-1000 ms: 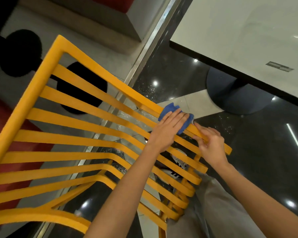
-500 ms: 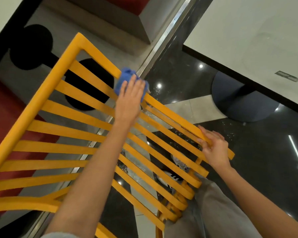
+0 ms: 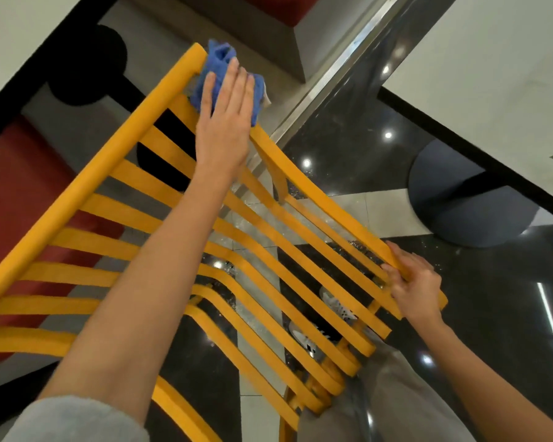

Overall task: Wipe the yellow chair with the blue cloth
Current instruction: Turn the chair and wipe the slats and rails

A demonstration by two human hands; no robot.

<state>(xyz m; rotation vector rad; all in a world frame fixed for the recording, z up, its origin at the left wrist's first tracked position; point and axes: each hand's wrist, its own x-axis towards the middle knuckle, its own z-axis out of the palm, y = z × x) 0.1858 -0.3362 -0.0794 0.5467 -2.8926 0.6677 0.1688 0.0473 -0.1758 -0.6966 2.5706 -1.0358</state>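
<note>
Up along the top bar goes the left hand (image 3: pixel 222 129), pushing the blue cloth (image 3: pixel 216 70) to the far corner of the yellow chair (image 3: pixel 87 199). Its fingers lie flat on the cloth. At the bar's near end, the right hand (image 3: pixel 415 288) grips tight.

Grey fleece sleeve (image 3: pixel 77 419), grey trousers (image 3: pixel 380 400), white-and-black sneakers (image 3: pixel 304 339).
</note>
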